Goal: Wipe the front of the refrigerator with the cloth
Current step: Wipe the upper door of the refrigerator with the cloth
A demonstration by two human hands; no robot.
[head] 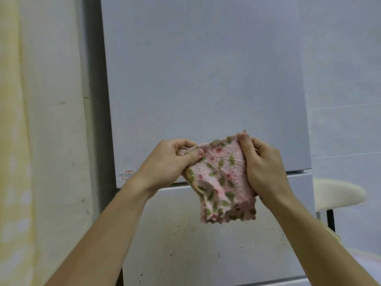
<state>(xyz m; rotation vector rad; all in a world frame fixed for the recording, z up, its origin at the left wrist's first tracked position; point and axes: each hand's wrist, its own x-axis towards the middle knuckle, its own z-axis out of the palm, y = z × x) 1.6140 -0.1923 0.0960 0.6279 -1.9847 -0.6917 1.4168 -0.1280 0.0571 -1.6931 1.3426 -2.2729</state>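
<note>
Before the refrigerator [206, 79], 2 hands pinch a pink, green-flecked cloth [222, 178].

Pinches cloth [221, 178] at left edge with left hand [168, 162], thumb on top, fingers curled behind. Grips right edge with right hand [266, 168], thumb upright at upper corner. Holds bare left forearm [111, 230] and right forearm [309, 230] angled inward, hands apart.

The left hand [165, 162] and right hand [266, 168] are bare, as are both forearms [103, 234] down to the near edge. The thumbnails [244, 136] are short and unpainted.
</note>
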